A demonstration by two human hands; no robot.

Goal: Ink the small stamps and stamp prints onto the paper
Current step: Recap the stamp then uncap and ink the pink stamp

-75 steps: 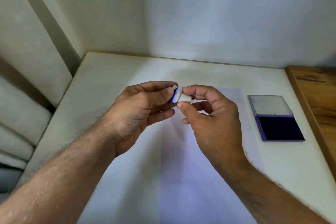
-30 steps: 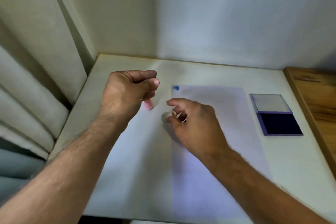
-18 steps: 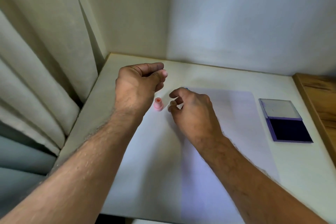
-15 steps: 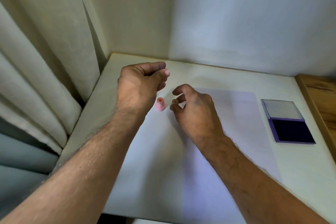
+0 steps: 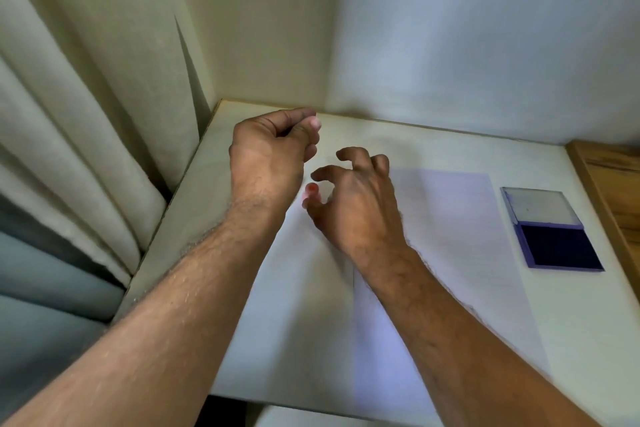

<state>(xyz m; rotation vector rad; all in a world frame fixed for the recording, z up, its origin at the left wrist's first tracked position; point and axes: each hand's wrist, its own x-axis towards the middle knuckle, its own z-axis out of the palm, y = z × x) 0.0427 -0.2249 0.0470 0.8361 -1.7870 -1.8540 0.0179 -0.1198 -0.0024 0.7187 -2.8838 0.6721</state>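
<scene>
A small pink stamp with a red top stands on the white table, just left of the pale lilac paper. My right hand hovers over it, clawed, with index finger and thumb on either side of the stamp and not closed on it. My left hand is raised beside it, fingers curled and thumb against the index finger; nothing shows inside it. The open ink pad, dark blue, lies to the right of the paper with its lid folded back. The white stamp and the blue print are hidden behind my right hand.
A cream curtain hangs along the table's left edge. Walls close off the back corner. A wooden surface adjoins the table on the right. The table's near edge runs below my forearms.
My hands separated. The right hand put the white stamp down by the paper's corner, then shifted left to the pink stamp. My left hand stayed curled. The view swung left.
</scene>
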